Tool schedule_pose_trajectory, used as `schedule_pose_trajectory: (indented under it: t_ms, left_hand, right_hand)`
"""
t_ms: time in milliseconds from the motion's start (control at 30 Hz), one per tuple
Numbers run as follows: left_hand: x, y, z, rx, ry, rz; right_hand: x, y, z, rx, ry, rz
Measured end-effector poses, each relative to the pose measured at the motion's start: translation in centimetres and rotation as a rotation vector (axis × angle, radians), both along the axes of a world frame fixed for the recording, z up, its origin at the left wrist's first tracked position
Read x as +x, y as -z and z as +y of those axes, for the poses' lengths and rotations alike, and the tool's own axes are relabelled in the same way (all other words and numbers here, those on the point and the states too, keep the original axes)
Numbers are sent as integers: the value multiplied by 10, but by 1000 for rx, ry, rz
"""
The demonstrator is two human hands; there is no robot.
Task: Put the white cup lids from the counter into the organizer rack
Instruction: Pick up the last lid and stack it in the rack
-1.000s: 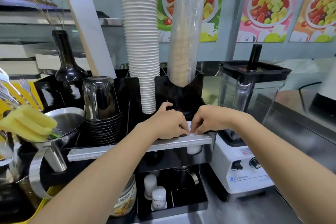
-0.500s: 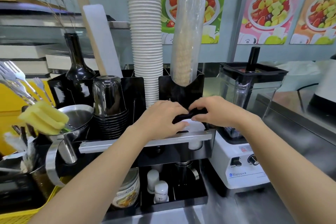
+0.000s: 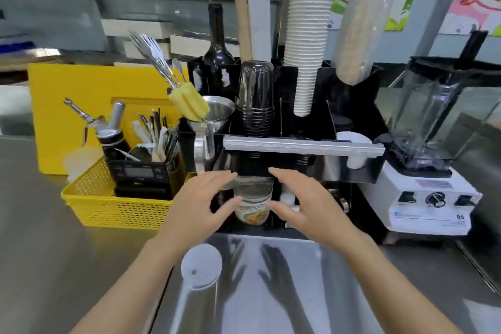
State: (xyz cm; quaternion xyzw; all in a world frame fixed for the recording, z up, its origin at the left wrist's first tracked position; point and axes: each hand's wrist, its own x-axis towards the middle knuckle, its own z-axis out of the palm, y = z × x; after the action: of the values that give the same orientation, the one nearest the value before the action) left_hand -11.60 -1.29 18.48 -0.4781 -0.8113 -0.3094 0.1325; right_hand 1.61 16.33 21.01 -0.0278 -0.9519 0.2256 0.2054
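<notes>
Two hands [image 3: 202, 206] [image 3: 303, 203] empty; jar [image 3: 253, 203] between, blender [image 3: 425, 171] right.

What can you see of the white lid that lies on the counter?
The white lid is a round, flat disc of thin, slightly translucent plastic with a small hole near its middle. It lies flat and alone on the steel counter, in front of the black organizer rack, beside the left forearm. Neither hand touches it.

The rack [image 3: 298, 168] stands at the back of the surface [image 3: 54, 252], basket [image 3: 113, 206] to its left, blender [image 3: 428, 171] to its right. A lid [image 3: 201, 266] lies on the surface before the rack, below the left hand [image 3: 200, 206]. Lids [image 3: 355, 139] sit in the rack's right compartment.
</notes>
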Motion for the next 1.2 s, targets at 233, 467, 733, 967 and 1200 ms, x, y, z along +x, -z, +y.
schedule_pose_trajectory:
  t_ms: [233, 467, 733, 967, 1200]
  left_hand:
    - [-12, 82, -64, -211, -135, -162]
    - [-26, 139, -89, -441, -163, -307]
    - [-25, 168, -76, -397, -155, -520]
    - [-20, 187, -77, -291, -178, -623]
    - [-11, 166, -57, -276, -123, -486]
  right_hand:
    - [-45, 91, -66, -88, -33, -259]
    - [-71, 158, -99, -132, 23, -533]
    - [-93, 178, -110, -243, 53, -647]
    - [-97, 181, -105, -213, 55, -625]
    - [-77, 169, -106, -259, 149, -434]
